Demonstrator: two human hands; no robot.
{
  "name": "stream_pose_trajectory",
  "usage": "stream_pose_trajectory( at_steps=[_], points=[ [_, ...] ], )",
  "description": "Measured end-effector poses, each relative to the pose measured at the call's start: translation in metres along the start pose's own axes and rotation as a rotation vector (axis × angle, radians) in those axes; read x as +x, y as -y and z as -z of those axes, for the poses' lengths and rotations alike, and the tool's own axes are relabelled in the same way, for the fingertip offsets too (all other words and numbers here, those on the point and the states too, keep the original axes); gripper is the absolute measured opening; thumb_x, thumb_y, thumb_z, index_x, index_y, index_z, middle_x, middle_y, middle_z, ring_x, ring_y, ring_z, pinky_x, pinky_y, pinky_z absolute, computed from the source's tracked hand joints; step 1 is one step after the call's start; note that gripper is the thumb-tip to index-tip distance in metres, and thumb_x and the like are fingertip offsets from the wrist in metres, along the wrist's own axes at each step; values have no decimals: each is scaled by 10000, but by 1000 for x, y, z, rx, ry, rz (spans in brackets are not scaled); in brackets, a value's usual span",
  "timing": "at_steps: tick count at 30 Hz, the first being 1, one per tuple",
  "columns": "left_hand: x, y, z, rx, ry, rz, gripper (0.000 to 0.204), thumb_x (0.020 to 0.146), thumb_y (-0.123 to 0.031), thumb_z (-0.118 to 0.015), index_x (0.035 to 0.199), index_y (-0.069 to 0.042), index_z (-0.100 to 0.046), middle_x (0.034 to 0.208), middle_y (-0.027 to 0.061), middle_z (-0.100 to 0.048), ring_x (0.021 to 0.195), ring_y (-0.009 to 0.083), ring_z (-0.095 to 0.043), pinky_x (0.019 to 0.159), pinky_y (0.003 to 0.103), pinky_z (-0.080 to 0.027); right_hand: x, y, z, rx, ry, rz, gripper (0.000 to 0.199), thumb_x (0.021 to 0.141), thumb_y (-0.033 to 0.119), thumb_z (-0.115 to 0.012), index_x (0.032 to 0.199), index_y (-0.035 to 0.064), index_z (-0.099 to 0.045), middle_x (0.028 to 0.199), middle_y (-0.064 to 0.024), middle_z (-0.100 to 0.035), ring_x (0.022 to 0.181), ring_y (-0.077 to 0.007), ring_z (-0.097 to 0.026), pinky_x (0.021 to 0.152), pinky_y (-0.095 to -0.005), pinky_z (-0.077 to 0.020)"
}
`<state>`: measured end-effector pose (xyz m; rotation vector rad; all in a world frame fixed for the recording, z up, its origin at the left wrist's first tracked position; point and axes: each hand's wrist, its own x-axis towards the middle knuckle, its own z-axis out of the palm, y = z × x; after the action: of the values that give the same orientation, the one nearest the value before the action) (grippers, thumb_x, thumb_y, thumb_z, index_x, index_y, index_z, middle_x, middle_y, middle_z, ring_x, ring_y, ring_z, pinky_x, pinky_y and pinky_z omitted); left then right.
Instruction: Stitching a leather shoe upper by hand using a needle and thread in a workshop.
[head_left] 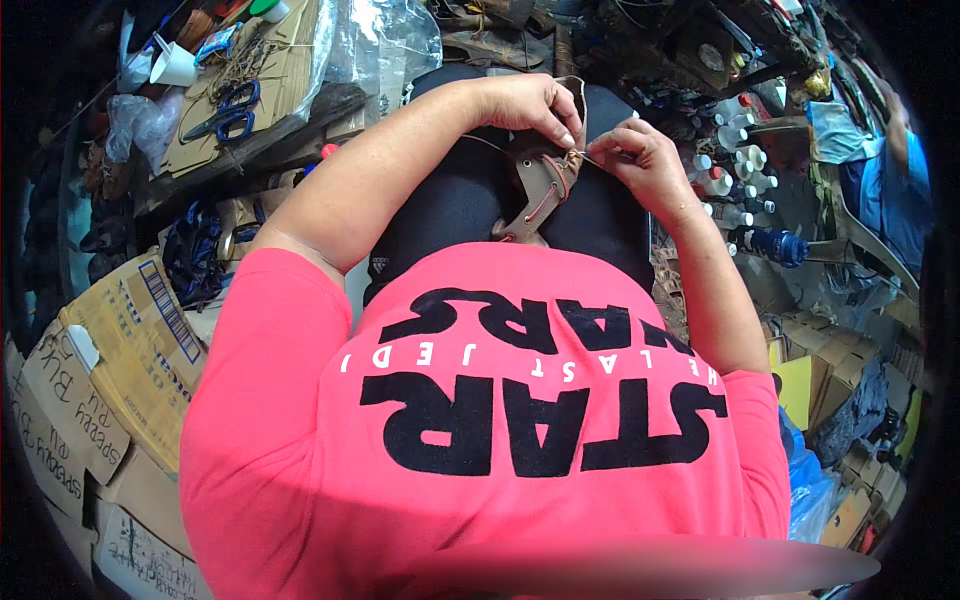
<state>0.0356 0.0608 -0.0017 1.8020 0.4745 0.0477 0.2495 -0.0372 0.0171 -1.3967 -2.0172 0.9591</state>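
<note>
A brown leather shoe upper with eyelets and a reddish-brown lace along its edge lies across my dark-trousered lap. My left hand comes in from the left, its thumb and fingertips closed on the upper's far end by a small knot of tan lace. On the other side my right hand is pinched around a thin pale strand or needle, too fine to tell which, that runs to the knot. A thin cord loops above the left fingers, and another stretches leftward from the upper.
Blue-handled scissors lie on cardboard pieces at the upper left, near a white cup. Several small bottles stand at the right. Cardboard boxes are stacked at the lower left, and clear plastic lies at the top.
</note>
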Motion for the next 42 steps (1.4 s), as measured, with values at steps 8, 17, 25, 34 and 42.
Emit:
stream_pose_trajectory(
  at_steps=[8,17,25,34,42],
  points=[
    [-2,6,2,109,59,-12,279,826,-204,-670,1075,-79,-686,884,45,-579,882,169,-537,823,286,-415,-16,7,-11,-75,-99,61,173,747,17,-678,895,103,-705,792,-65,-594,740,-225,-616,660,-306,-497],
    [2,-1,6,188,147,-34,290,753,-78,-698,1043,-83,-691,935,69,-609,900,175,-565,819,302,-440,-5,58,-4,-816,169,217,141,766,73,-553,847,86,-667,886,-126,-569,874,-285,-580,789,-388,-430],
    [9,-12,0,200,-113,42,333,637,-96,-777,944,-65,-652,866,77,-644,867,198,-626,783,317,-490,8,23,-9,-438,109,129,154,796,151,-651,917,62,-685,818,-119,-607,792,-275,-622,701,-356,-497],
    [-78,-24,-23,721,-341,111,363,692,-135,-757,1007,-78,-586,1104,115,-514,925,308,-592,806,399,-482,-13,7,8,-153,174,167,215,816,202,-700,930,29,-641,893,-26,-488,771,-120,-502,661,-246,-419],
    [-136,-23,19,357,-588,252,130,830,-135,-641,898,-49,-571,659,35,-556,618,126,-517,622,278,-436,-26,-43,18,49,-181,-113,281,697,212,-725,900,33,-646,887,-95,-544,835,-239,-561,754,-315,-452]
  ],
)
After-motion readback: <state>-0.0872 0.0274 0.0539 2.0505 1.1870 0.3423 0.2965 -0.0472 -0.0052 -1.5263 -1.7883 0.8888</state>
